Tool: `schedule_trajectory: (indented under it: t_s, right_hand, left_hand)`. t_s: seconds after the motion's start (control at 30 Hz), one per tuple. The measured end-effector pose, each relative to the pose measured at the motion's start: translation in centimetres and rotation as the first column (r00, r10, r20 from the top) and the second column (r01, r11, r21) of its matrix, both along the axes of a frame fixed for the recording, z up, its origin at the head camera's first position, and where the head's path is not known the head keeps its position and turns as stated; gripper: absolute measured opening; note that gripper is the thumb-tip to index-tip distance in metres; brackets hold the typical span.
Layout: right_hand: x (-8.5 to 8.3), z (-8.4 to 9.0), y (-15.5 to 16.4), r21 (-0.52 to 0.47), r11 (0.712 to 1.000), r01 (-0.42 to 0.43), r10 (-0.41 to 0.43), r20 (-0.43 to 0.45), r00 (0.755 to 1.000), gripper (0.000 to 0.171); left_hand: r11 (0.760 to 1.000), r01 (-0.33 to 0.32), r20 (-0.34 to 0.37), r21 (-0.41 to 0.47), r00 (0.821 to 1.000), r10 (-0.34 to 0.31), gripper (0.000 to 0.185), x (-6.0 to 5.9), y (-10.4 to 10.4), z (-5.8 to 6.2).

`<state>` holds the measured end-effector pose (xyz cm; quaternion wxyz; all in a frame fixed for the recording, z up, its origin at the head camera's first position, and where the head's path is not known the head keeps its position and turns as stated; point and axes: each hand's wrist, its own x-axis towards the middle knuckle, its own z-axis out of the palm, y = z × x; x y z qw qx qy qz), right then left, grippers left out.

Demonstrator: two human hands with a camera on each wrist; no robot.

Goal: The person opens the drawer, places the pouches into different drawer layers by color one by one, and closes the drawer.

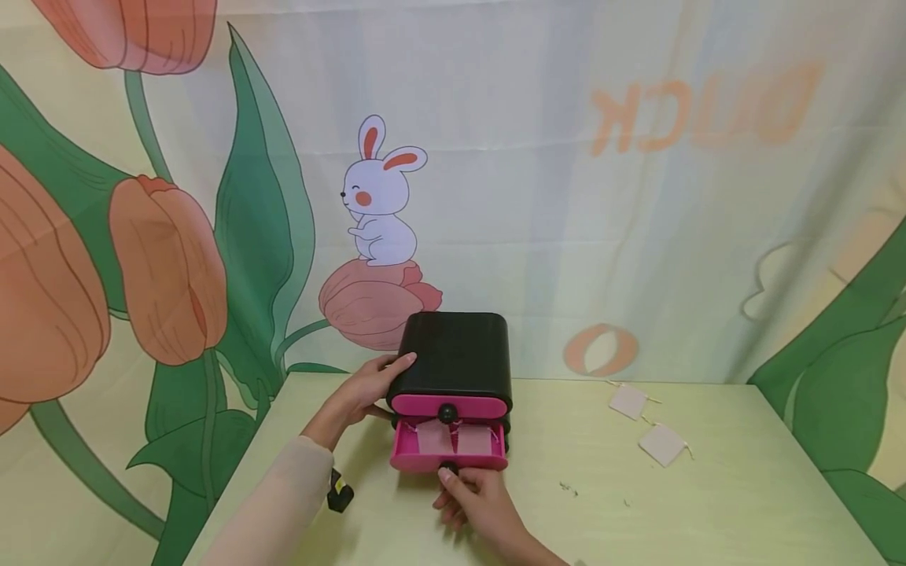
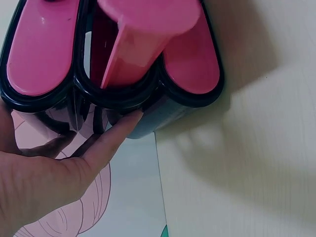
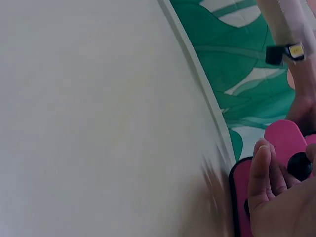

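Rests the left hand point(image 1: 364, 387) against the left side of the black drawer box point(image 1: 456, 354), standing on the desk point(image 1: 566, 440), with the thumb over the top edge and the fingers point(image 2: 112, 140) spread wide. Pinches with the fingers of the right hand point(image 1: 483, 501) the black knob point(image 3: 299, 167) of the extended pink middle drawer point(image 1: 467, 463). Has two pale pouches point(image 1: 476, 439) inside this drawer, and two stringed pouches point(image 1: 663, 446) farther right on the desk.

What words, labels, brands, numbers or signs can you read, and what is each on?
"DUCK": mirrored, printed on the backdrop.
Orange oval lower on the backdrop: cannot tell whether it is a letter.
Yellow label on the black device at the left sleeve: too small to read.
Black drawer unit: none visible.
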<state>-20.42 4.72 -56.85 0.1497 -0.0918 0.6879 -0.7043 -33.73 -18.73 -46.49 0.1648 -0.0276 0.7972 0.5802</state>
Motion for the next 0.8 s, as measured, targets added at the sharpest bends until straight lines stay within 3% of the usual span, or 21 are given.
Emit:
schedule_trajectory:
  t_s: [0.4,0.67,0.8]
  right_hand:
    - [-4.1,0.3,-0.4,0.023,0.997,0.074,-0.072,-0.076,0.994,0.048]
    - [-4.6,0.7,-0.5,0.019,0.996,0.085,-0.084,-0.078,0.993,0.048]
    - [-4.5,0.7,-0.4,0.066,0.994,0.09,-0.085,-0.08,0.993,0.05]
  left_hand:
    - [1.0,0.006,0.004,0.017,1.0,-0.006,0.098,-0.2,-0.1,-0.3]
    - [1.0,0.005,0.004,0.005,1.0,-0.005,0.099,-0.1,0.0,-0.1]
    - [1.0,0.001,0.003,-0.007,1.0,-0.001,0.099,-0.1,0.0,0.0]
